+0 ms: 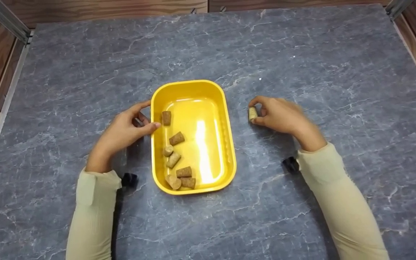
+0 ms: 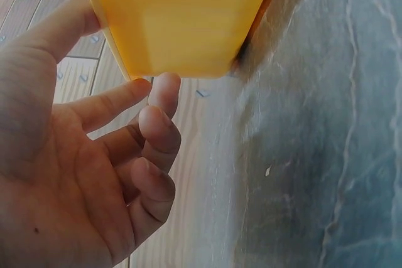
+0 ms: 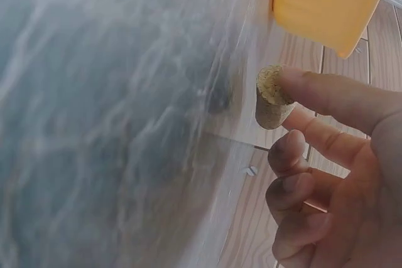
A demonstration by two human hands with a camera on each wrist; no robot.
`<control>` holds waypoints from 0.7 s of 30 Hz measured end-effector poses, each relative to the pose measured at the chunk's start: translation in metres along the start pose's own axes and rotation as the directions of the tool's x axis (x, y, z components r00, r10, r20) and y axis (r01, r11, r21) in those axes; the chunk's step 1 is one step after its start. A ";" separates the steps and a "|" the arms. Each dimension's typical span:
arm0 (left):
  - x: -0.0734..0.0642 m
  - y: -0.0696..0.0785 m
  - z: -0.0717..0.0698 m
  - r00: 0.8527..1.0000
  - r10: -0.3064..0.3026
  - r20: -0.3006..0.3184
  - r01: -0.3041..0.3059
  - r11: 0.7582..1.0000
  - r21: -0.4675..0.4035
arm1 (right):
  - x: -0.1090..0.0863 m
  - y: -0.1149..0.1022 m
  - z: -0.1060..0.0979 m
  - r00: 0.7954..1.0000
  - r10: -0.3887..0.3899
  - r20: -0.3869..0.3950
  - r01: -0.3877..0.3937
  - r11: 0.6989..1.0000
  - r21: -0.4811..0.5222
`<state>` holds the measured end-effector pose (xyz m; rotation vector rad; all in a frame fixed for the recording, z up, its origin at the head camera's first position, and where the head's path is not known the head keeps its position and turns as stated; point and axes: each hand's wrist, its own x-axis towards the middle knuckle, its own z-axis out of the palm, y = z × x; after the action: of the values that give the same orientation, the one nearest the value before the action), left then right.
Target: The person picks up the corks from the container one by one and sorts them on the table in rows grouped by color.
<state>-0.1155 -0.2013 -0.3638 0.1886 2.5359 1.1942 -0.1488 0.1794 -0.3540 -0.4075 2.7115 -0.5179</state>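
Low in the centre of the frame, loose corks lay along the left side of the yellow tray, whose left rim the left hand held between thumb and fingers. Higher, right of centre, the right hand pinched a single cork end to end, its long axis running up-frame, just apart from the tray's right wall.

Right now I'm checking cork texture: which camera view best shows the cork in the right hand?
The right wrist view: the cork appears largest there, its speckled end plainly visible, though the right hand covers part of it. The head view shows it small, pinched in the fingers; the left wrist view doesn't show it.
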 end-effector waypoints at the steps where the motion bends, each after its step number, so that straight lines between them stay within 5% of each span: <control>1: 0.000 0.000 0.000 1.000 0.001 -0.001 -0.001 1.000 0.001 | 0.001 -0.001 0.001 1.000 -0.004 -0.001 0.004 1.000 0.001; 21: 0.002 -0.004 0.002 1.000 -0.016 0.004 0.016 1.000 -0.004 | 0.001 -0.001 0.001 0.999 0.014 0.045 -0.013 1.000 -0.023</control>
<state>-0.1165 -0.2025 -0.3685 0.1690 2.5265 1.1923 -0.1492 0.1775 -0.3548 -0.4017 2.6774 -0.4687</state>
